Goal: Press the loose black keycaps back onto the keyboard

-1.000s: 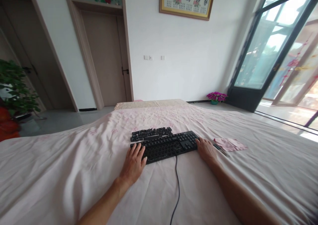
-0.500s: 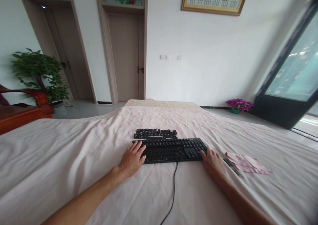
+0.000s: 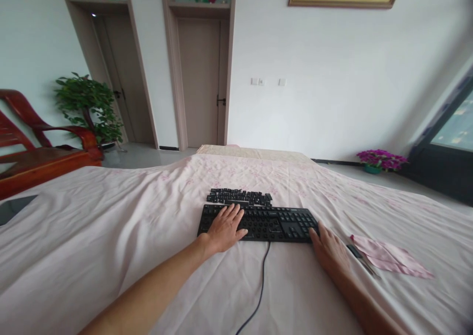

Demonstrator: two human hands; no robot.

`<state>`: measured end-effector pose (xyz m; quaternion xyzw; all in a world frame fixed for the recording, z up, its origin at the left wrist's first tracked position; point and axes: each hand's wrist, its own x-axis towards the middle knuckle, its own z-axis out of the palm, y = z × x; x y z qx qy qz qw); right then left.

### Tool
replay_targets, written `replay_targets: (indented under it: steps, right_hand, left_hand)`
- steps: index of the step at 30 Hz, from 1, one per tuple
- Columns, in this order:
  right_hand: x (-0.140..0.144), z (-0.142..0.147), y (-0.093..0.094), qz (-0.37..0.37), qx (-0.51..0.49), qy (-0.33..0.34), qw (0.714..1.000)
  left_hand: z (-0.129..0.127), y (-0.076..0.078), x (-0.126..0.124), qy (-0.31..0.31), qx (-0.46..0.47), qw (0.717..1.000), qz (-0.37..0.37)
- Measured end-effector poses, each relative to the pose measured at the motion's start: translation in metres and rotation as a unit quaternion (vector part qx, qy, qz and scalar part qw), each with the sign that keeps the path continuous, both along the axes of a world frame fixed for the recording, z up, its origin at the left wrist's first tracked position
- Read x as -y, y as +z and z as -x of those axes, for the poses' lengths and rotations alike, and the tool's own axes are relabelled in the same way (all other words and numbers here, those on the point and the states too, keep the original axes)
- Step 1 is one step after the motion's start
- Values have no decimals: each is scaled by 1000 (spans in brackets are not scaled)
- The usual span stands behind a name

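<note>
A black keyboard [image 3: 291,226] lies on the cloth-covered table, many of its keycaps off in the main block and its number pad still fitted. My left hand [image 3: 226,228] rests across the left part of the keyboard, fingers stretched out and apart, covering some of the bare key sockets. At the right end, my right hand [image 3: 328,244] touches the keyboard's edge with thumb and fingertips, fingers extended. Loose keycaps [image 3: 238,197] lie in rows just behind the keyboard. A black cable [image 3: 263,281] runs from its near edge toward me.
Right of my right hand lie a pink cloth [image 3: 391,258] and a slim tool with a dark end [image 3: 354,251]. A dark flat object [image 3: 16,208] sits at the left edge. A wooden chair [image 3: 48,162] and a potted plant [image 3: 88,108] stand beyond the table.
My left hand has moved right, from the keyboard's left end onto its keys. The right hand stays at the right end. The view has turned somewhat to the left.
</note>
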<state>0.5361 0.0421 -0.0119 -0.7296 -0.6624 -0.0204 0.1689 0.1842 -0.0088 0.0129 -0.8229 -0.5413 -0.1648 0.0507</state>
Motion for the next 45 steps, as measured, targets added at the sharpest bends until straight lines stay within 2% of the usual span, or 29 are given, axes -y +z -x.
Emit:
replay_targets:
  steps: [5, 11, 15, 19, 22, 34, 38, 42, 45]
  right_hand:
    - [0, 0, 0, 5, -6, 2, 1000]
    - [-4, -4, -5, 4, -4, 10, 1000]
    - [-4, -4, -5, 8, -4, 16, 1000]
    - [-3, -5, -6, 4, -12, 15, 1000]
    - [-4, -6, -7, -6, -16, 23, 1000]
    - [-6, -10, -8, -2, -42, -3, 999]
    - [0, -5, 0, -50, -28, -15, 998]
    - [13, 10, 18, -163, 7, 62, 985]
    - [16, 36, 38, -182, 11, 168, 969]
  left_hand:
    - [14, 9, 6, -25, -17, 999, 37]
    - [45, 12, 23, 10, -23, 999, 40]
    - [59, 6, 31, 29, -5, 999, 16]
    - [66, -7, 32, 95, 32, 995, -24]
    - [70, -15, 32, 142, 77, 986, -28]
    - [75, -15, 33, 122, 131, 984, 5]
    - [91, -15, 33, 91, 152, 983, 41]
    - [107, -12, 37, 55, 142, 988, 28]
    - [111, -10, 41, 71, 144, 987, 2]
